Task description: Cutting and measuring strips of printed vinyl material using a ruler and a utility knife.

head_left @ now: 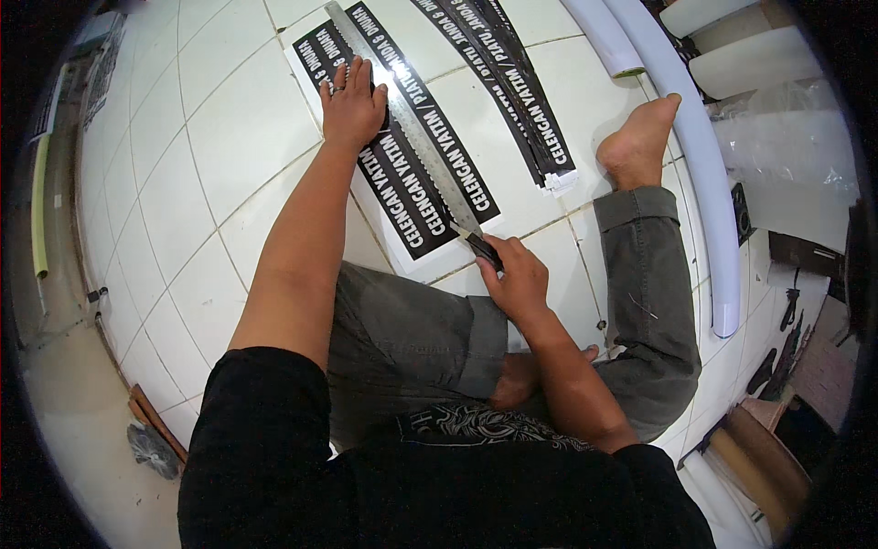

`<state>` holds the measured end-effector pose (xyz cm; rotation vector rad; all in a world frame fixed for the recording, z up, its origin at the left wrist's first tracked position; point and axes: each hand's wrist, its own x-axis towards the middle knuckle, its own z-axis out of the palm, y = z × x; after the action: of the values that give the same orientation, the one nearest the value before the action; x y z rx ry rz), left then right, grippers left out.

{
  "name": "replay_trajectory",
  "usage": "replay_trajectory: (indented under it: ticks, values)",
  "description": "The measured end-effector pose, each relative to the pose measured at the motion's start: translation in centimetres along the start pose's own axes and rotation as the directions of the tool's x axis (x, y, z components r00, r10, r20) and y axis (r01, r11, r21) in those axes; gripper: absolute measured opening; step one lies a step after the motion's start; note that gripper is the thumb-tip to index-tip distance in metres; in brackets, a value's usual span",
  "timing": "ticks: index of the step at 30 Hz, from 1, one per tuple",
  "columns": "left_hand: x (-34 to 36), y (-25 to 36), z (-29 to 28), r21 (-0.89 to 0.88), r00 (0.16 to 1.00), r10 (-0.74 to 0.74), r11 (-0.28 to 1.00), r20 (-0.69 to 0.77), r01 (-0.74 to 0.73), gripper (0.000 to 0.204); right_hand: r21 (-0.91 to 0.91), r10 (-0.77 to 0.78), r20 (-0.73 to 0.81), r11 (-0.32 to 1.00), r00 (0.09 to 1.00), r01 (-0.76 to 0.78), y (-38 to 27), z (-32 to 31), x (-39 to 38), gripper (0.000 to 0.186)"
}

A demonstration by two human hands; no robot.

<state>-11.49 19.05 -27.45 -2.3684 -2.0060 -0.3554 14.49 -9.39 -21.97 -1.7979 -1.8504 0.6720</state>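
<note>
My left hand (355, 117) presses on a long metal ruler (419, 139) lying along a black sheet with white lettering (398, 206), its fingers lying across the upper part; a dark shape beside the palm is too hidden to name. In my right hand (519, 284) is a black-handled utility knife (487, 252), its blade at the ruler's near end, beside the sheet's lower edge. The printed sheet sits on a white backing on the tiled floor (256, 128). Further right lie long black printed strips (521, 119) in a loose stack.
My bare foot (640, 146) and bent legs frame the right and near side. Long white rolls (722, 302), plastic-wrapped rolls (777, 128) and dark tools (786, 311) line the right. At the left edge are a yellow tube (40, 210), brown boards (155, 421) and a dark bag (151, 450).
</note>
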Motion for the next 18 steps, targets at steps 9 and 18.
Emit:
replay_trajectory:
  ticks: [9, 18]
  values:
    - [-0.1, -0.2, 0.2, 0.031, 1.000, 0.011, 0.999, -0.003, -0.011, 0.061, -0.014, 0.008, 0.018, 1.000, 1.000, -0.008, -0.3, -0.2, 0.0, 0.036]
    - [-0.3, 0.1, 0.5, 0.047, 0.999, 0.032, 0.998, -0.013, -0.031, 0.061, 0.154, 0.127, 0.093, 0.978, 0.988, -0.140, 1.7, -2.1, -0.5, 0.036]
